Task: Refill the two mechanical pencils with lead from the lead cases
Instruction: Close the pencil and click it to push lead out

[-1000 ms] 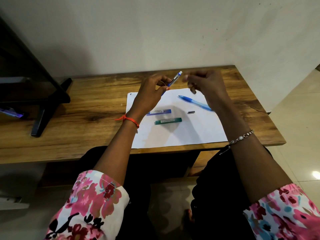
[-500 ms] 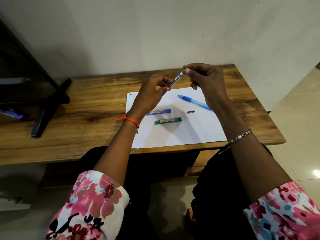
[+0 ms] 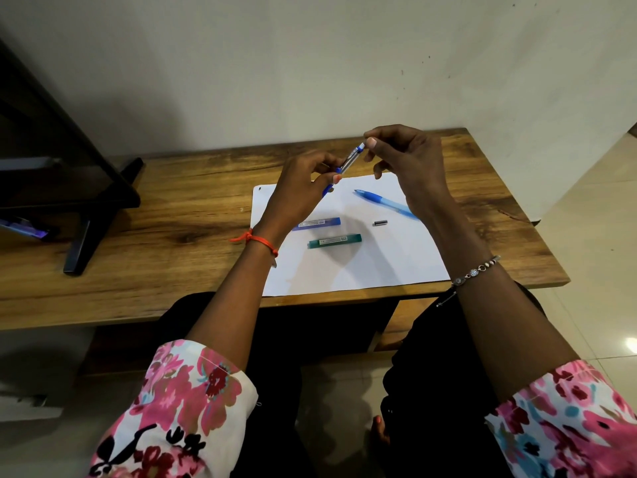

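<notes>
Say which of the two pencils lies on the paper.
The light-blue pencil, flat on the paper. The other pencil is held up in the left hand, with the right hand at its top end.

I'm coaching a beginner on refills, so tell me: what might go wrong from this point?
1. The right hand pinches the top end of the held pencil, which the left hand grips in mid-air; a small part freed there may drop off the table.
2. The small black cap lies loose on the paper; a lowering wrist may knock it away.
3. The blue lead case is partly hidden behind the left hand and may get nudged.
</notes>
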The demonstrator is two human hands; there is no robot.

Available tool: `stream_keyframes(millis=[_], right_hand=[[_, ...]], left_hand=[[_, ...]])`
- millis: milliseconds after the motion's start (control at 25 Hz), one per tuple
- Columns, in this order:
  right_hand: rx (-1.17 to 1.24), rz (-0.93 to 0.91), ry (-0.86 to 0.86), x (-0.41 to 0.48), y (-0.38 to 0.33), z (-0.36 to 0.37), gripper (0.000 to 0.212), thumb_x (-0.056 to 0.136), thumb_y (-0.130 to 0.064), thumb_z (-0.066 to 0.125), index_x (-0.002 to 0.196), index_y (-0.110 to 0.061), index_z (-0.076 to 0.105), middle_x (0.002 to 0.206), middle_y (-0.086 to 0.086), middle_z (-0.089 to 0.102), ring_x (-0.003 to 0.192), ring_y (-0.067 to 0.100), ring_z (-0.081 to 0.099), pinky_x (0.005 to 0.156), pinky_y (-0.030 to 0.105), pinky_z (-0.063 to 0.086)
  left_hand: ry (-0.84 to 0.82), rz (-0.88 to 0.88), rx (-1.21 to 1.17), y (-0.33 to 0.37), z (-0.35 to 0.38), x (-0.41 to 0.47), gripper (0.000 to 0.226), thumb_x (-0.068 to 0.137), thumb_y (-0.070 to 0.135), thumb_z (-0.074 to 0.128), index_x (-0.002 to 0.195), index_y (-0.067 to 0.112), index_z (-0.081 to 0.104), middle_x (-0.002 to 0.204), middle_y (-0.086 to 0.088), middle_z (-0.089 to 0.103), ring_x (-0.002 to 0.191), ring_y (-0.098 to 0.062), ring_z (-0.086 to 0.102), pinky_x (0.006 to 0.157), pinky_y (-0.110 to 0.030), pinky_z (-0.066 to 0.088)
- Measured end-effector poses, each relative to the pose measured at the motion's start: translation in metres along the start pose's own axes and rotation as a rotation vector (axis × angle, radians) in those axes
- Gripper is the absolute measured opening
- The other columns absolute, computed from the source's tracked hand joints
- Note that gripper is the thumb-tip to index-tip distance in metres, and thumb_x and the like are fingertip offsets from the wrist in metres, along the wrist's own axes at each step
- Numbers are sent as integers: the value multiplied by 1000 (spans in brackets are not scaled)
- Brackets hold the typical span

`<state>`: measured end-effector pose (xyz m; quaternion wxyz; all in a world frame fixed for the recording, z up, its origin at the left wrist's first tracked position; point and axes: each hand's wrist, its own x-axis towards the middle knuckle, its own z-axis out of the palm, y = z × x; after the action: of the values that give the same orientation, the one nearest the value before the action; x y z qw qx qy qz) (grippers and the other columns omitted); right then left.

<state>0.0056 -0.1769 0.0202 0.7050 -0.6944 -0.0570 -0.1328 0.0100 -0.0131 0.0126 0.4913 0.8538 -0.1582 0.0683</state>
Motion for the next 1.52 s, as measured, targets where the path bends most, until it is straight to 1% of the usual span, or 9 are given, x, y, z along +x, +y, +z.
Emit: stream_keyframes(millis=[120, 400, 560, 760, 960, 1080, 1280, 1400, 1520], right_hand=[[51, -6, -20, -1, 1, 0, 12, 84, 1, 64, 91, -7, 69, 64, -5, 71, 62, 14, 64, 51, 23, 49], [-17, 8, -28, 0, 2, -3, 10, 83, -1, 66, 90, -5, 71, 67, -7, 72, 68, 24, 64, 56, 26, 51], [-12, 84, -50, 1, 2, -9, 15, 80, 0, 69, 93, -7, 71, 67, -6, 73, 62, 13, 67, 50, 22, 49], [-901, 277, -465, -1, 8, -29, 21, 67, -2, 80, 88, -2, 73, 76, 16, 69, 46, 6, 53, 43, 16, 42], [-1025, 330, -564, -5, 16, -17, 14, 69, 2, 76, 82, 5, 74, 80, 21, 71, 60, 24, 61, 51, 24, 48], [-856, 252, -415, -3, 9, -16, 9, 76, 0, 70, 82, 6, 72, 73, 19, 68, 48, 14, 57, 45, 13, 46], [55, 125, -9, 0, -5, -17, 13, 85, 6, 58, 89, -2, 68, 65, 3, 67, 58, 16, 62, 54, 23, 51], [125, 79, 51, 0, -5, -14, 15, 85, 4, 62, 96, -1, 68, 65, -2, 71, 60, 13, 67, 55, 21, 52], [99, 65, 44, -1, -4, -13, 18, 84, 3, 64, 100, -1, 68, 67, -5, 73, 61, 12, 68, 56, 21, 52]], left_hand=[[5, 3, -38, 0, -1, 0, 17, 83, -4, 57, 98, -1, 65, 94, -2, 60, 76, -6, 57, 68, -17, 55], [4, 20, -33, -1, -1, 0, 18, 84, -5, 56, 99, -2, 66, 92, -4, 59, 75, -5, 57, 68, -16, 54], [29, 4, -34, -3, -2, 2, 20, 84, -6, 54, 99, -2, 65, 93, -6, 60, 73, -6, 55, 67, -16, 52], [20, 11, 30, -7, -5, 3, 20, 83, -6, 54, 99, -2, 65, 89, -7, 59, 68, -5, 52, 62, -10, 46], [9, 14, 61, -7, -3, 2, 20, 84, -4, 55, 101, -2, 65, 91, -4, 59, 70, -3, 52, 63, -10, 47], [8, 27, 54, -5, -4, 2, 20, 84, -4, 55, 101, -2, 65, 92, -5, 60, 71, -6, 53, 64, -12, 48], [-1, 25, 54, -4, -4, 2, 20, 85, -4, 55, 102, -1, 65, 92, -4, 59, 71, -7, 53, 69, -22, 51], [-1, 25, 59, -3, -3, 1, 20, 85, -4, 55, 102, -1, 65, 92, -4, 59, 71, -5, 53, 65, -14, 49], [-4, 24, 60, -3, -3, 1, 20, 85, -4, 55, 102, -1, 65, 93, -4, 59, 72, -8, 54, 68, -18, 51]])
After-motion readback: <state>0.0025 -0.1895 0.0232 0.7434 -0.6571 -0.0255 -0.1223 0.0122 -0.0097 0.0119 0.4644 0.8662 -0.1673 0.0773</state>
